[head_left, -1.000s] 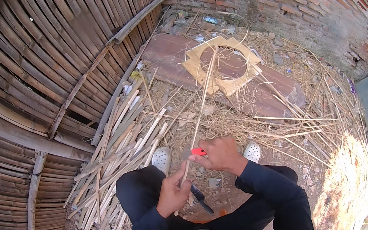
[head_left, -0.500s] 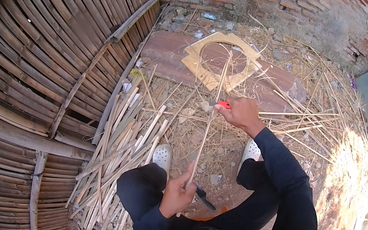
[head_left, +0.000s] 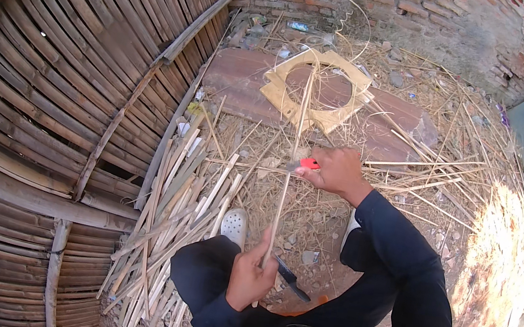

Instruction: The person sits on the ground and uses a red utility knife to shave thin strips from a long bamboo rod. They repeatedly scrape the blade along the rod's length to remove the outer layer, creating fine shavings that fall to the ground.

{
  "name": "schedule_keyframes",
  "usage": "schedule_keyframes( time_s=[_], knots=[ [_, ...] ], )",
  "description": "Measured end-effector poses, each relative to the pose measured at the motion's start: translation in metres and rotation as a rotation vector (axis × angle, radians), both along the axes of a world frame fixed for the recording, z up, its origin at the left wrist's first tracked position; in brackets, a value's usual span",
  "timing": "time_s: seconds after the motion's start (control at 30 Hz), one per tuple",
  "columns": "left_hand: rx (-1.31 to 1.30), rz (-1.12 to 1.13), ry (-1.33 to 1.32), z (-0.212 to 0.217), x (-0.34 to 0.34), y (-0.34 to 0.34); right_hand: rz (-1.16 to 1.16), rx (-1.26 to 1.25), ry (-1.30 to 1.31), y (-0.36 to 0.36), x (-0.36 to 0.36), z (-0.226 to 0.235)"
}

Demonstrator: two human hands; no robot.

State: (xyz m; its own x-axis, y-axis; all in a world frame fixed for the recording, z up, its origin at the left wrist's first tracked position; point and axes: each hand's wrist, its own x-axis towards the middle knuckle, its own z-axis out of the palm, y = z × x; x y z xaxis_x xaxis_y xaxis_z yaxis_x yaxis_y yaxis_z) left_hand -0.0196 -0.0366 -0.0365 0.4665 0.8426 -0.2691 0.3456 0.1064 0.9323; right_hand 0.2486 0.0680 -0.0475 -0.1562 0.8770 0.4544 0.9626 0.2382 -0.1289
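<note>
A long, thin bamboo strip [head_left: 281, 201] runs away from me, its near end in my closed left hand [head_left: 250, 274]. My right hand [head_left: 338, 173] is wrapped round a red utility knife [head_left: 309, 164], whose blade rests against the strip about midway. The strip's far part passes over a yellowish board with a round hole [head_left: 346, 116]. Beside my left hand, low down between my legs, is a dark, long tool [head_left: 292, 282], perhaps a larger knife; part of it is hidden.
A pile of split bamboo strips [head_left: 155, 243] lies left of my feet, beside a bamboo slat wall [head_left: 61, 81]. The holed board rests on a reddish-brown slab [head_left: 234, 79]. Shavings and loose strips [head_left: 439, 179] litter the ground. A brick wall [head_left: 432, 19] stands behind.
My right hand and the utility knife have come slightly nearer along the strip. The strip's far end has swung left. A long curled shaving now shows in front of the brick wall.
</note>
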Motion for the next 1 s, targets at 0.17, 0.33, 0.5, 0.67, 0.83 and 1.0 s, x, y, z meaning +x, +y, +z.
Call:
schedule_keyframes(
  time_s=[0.17,0.33,0.5,0.67,0.83,1.0],
  knots=[
    [0.123,-0.043,-0.133,-0.019,0.000,-0.009,-0.183,-0.014,0.109,0.021,0.048,0.000],
    [0.167,0.017,-0.215,-0.020,-0.004,-0.014,-0.096,-0.024,0.075,-0.003,0.025,0.003],
    [0.163,-0.085,-0.132,-0.014,-0.012,-0.027,-0.267,0.123,-0.026,0.019,0.096,-0.002],
    [0.038,-0.179,-0.040,-0.006,-0.022,-0.039,-0.354,0.185,0.102,0.025,0.130,-0.018],
    [-0.053,-0.060,-0.185,-0.012,-0.012,-0.031,-0.044,-1.023,1.564,0.024,0.101,0.004],
    [0.067,0.084,-0.262,-0.002,0.004,-0.011,0.000,-0.384,0.896,0.002,0.072,0.005]
  ],
)
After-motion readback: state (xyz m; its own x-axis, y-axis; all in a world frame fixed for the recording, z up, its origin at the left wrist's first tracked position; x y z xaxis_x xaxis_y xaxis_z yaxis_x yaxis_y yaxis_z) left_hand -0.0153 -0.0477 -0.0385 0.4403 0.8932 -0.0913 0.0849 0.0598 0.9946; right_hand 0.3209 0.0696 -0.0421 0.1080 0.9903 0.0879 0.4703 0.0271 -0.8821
